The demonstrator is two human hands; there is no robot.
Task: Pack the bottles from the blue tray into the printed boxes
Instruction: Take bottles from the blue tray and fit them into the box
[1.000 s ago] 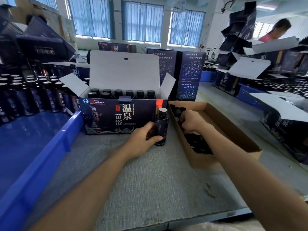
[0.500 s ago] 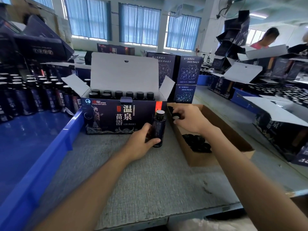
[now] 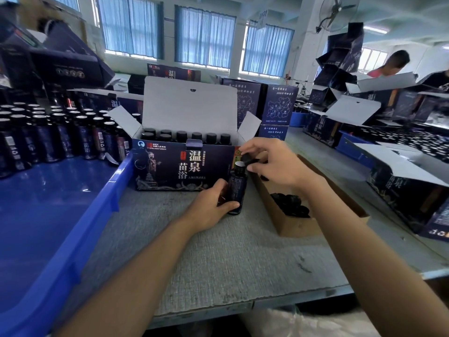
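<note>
Bottle [image 3: 237, 188]: a single dark one with a printed label, standing upright on the grey table [image 3: 218, 259], just in front of the right front corner of the printed box [image 3: 170, 166]. The left hand [image 3: 210, 206] curls its fingers and thumb round the lower half of the bottle. The right hand [image 3: 274, 164] pinches one black cap [image 3: 246, 158] between thumb and fingertips just above the bottle's uncapped neck; I cannot tell whether cap and neck touch.

The box is open with its lid upright, and eight capped bottles [image 3: 181, 136] show above its front wall. To the right lies one brown cardboard tray [image 3: 298, 227] holding a heap of loose caps [image 3: 290, 205], too many to count. To the left, one blue tray [image 3: 119, 190] holds rows of crowded bottles [image 3: 60, 139], also too many to count.
</note>
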